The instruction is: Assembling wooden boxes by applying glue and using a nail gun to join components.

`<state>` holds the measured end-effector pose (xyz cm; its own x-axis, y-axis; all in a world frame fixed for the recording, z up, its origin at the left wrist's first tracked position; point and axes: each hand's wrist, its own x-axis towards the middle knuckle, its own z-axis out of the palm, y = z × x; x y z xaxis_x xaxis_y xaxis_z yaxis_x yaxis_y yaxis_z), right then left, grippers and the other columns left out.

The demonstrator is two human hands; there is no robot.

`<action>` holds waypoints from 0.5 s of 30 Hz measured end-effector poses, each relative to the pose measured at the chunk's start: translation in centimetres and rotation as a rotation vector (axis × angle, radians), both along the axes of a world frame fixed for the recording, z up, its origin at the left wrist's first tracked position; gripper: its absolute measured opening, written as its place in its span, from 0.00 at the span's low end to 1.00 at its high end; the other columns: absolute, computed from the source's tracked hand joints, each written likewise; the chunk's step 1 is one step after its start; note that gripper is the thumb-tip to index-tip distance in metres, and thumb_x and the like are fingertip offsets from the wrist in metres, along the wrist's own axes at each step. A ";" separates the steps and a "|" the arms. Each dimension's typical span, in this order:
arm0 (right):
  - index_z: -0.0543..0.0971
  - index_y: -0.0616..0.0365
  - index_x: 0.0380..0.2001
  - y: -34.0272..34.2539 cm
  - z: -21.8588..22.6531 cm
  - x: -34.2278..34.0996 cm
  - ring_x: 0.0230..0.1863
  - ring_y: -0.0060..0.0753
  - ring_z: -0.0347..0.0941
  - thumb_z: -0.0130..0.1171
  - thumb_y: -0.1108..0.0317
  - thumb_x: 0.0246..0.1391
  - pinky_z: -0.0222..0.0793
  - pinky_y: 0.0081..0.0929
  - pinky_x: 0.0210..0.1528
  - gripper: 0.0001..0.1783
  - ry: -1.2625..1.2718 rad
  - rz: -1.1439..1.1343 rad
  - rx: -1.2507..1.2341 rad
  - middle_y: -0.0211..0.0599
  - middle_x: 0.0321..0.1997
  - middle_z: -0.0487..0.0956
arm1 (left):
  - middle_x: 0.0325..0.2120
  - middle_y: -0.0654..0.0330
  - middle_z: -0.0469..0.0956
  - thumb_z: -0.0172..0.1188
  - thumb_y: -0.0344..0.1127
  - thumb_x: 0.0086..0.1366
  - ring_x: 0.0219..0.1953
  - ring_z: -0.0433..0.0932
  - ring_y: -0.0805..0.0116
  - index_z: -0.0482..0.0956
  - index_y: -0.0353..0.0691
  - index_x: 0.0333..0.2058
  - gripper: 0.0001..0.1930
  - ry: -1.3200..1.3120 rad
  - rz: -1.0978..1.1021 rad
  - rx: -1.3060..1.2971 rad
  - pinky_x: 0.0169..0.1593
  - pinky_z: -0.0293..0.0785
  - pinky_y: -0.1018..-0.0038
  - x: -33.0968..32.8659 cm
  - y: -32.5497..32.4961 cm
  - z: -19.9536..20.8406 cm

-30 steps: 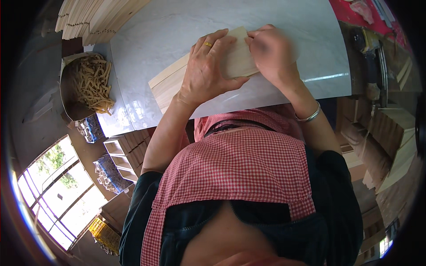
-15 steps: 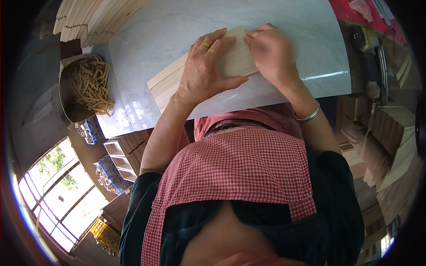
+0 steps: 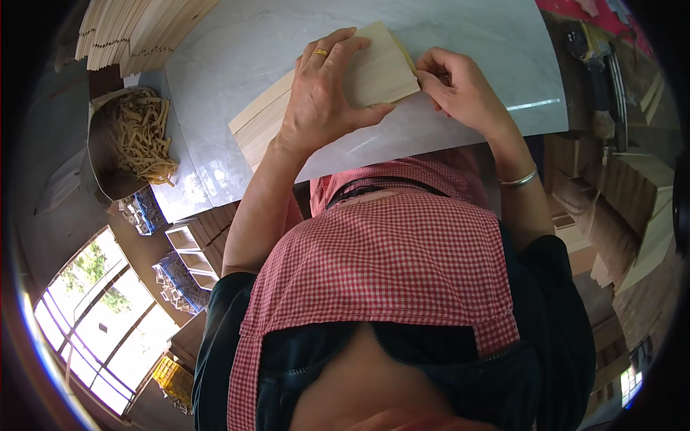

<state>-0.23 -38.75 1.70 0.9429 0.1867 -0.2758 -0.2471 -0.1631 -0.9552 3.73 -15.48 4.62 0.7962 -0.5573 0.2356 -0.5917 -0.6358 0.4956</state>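
A pale, flat wooden board (image 3: 384, 68) lies slanted on the table in front of me, with a lengthwise seam or step toward its left end. My left hand (image 3: 320, 93) spans its width, fingers at the far edge and thumb along the near edge, a yellow ring on one finger. At the board's right end, my right hand (image 3: 458, 87) has its fingers curled and pinched close to the corner. What sits between those fingertips is hidden. A thin yellowish strip (image 3: 404, 52) shows along that end of the board.
The grey marble-patterned table (image 3: 244, 57) bears a stack of thin wooden slats (image 3: 136, 32) at its far left. Beside its left edge is a dark bin (image 3: 108, 154) of tan curled strips (image 3: 140, 136). Tools (image 3: 600, 79) lie past its right edge; a yellow crate (image 3: 172, 381) stands lower left.
My right hand has moved nearer and slightly right, off the board's far corner to its near right corner. The yellowish strip at that end now shows. My left hand keeps its hold.
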 end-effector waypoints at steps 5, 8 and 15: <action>0.78 0.63 0.30 -0.7 -1.2 0.3 0.22 0.25 0.67 0.59 0.73 0.58 0.64 0.21 0.27 0.04 -0.351 0.207 -0.478 0.31 0.25 0.78 | 0.59 0.54 0.73 0.83 0.40 0.34 0.56 0.75 0.54 0.75 0.42 0.57 0.45 -0.003 -0.003 0.021 0.59 0.75 0.61 -0.1 -0.1 -0.1; 0.79 0.63 0.32 -0.3 -1.0 0.8 0.22 0.31 0.70 0.60 0.75 0.55 0.66 0.26 0.27 0.03 -0.361 0.221 -0.597 0.33 0.26 0.80 | 0.59 0.54 0.74 0.82 0.40 0.34 0.56 0.75 0.53 0.75 0.42 0.55 0.44 -0.023 0.000 0.023 0.59 0.75 0.60 -0.2 -0.2 -0.1; 0.81 0.63 0.35 -0.7 -1.1 -1.9 0.22 0.26 0.65 0.63 0.80 0.52 0.62 0.22 0.26 0.06 -0.551 -0.142 -0.370 0.30 0.28 0.77 | 0.58 0.54 0.74 0.82 0.39 0.34 0.56 0.75 0.53 0.76 0.41 0.52 0.41 -0.045 0.012 -0.002 0.59 0.73 0.60 -0.3 -0.1 -0.3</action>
